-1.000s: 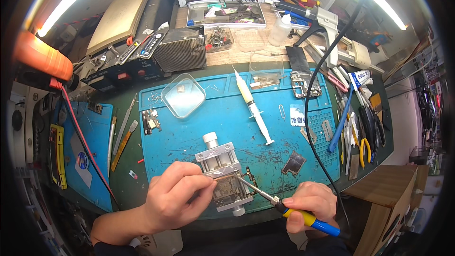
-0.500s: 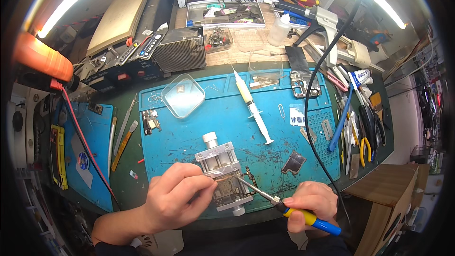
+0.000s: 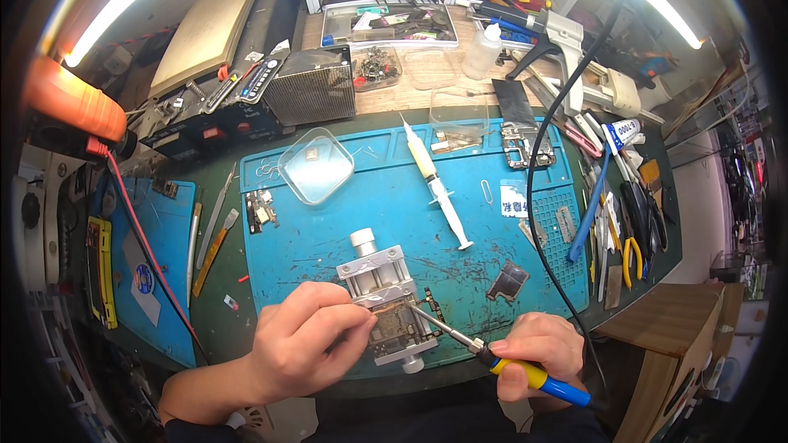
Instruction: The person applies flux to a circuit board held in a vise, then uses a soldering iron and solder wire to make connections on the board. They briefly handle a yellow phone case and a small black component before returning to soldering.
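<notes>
A silver clamp holder (image 3: 373,267) with a white knob stands on the blue mat (image 3: 328,234), gripping a circuit board (image 3: 396,324). My left hand (image 3: 312,336) is closed in a pinch at the board's left side, on what looks like a thin copper-coloured strip (image 3: 372,308); its detail is too small to make out. In my right hand (image 3: 538,354) is a soldering iron (image 3: 525,373) with a yellow and blue handle. Its tip touches or nearly touches the board's upper right part. A narrow dark board piece (image 3: 433,305) sticks out beside the holder.
A syringe (image 3: 437,184) and a clear plastic box (image 3: 318,166) lie on the mat. A dark square part (image 3: 508,281) is right of the holder. The black cable (image 3: 538,156) hangs across the right side. Pliers (image 3: 632,261) and other tools crowd the right edge.
</notes>
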`<move>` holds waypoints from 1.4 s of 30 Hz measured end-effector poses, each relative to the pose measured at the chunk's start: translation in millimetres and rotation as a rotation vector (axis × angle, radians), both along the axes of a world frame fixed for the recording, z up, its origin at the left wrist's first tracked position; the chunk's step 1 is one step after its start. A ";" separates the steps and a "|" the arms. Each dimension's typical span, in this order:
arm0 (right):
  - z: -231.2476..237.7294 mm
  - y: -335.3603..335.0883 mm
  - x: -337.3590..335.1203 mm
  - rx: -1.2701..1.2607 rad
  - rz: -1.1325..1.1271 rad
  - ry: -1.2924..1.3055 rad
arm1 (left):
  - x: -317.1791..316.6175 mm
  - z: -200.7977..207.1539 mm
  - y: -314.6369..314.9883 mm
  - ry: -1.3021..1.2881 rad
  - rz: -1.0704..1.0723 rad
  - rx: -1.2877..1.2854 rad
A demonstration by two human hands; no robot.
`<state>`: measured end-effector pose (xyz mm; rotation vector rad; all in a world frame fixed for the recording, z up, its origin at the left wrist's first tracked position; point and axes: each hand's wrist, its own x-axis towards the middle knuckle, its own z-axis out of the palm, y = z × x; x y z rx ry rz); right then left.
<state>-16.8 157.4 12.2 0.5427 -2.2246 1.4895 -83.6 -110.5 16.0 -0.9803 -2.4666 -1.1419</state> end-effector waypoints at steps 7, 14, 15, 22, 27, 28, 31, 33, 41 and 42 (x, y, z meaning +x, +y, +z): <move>-0.4 -1.0 -1.7 0.014 -0.008 0.020 | -1.1 -0.9 1.2 0.019 0.018 0.011; -3.1 0.3 3.5 -0.034 -0.037 0.023 | -0.1 -1.0 0.8 0.025 0.010 -0.001; -3.5 0.1 4.0 -0.040 -0.044 0.029 | 0.0 -1.1 0.9 0.024 0.009 0.001; 1.2 0.7 -1.0 0.010 0.015 0.006 | 0.0 -0.2 0.6 0.016 0.002 0.004; 0.7 0.2 -0.4 0.012 0.010 0.000 | 0.3 -1.8 0.8 0.016 0.004 0.008; 1.0 0.2 -0.4 0.016 0.006 0.001 | 0.3 -1.7 0.9 0.014 0.004 0.007; 1.8 0.3 -0.4 0.019 -0.001 -0.001 | -0.2 0.1 1.3 0.023 0.005 -0.001; 1.5 0.4 -0.4 0.014 -0.002 -0.005 | 0.3 -0.1 1.1 0.021 0.005 -0.003; 0.6 -1.2 -1.1 0.012 -0.008 0.012 | 0.2 -0.8 0.3 0.018 0.006 -0.013; -0.6 -1.6 -0.9 0.007 -0.012 0.020 | 0.1 -0.8 0.2 0.017 0.006 -0.014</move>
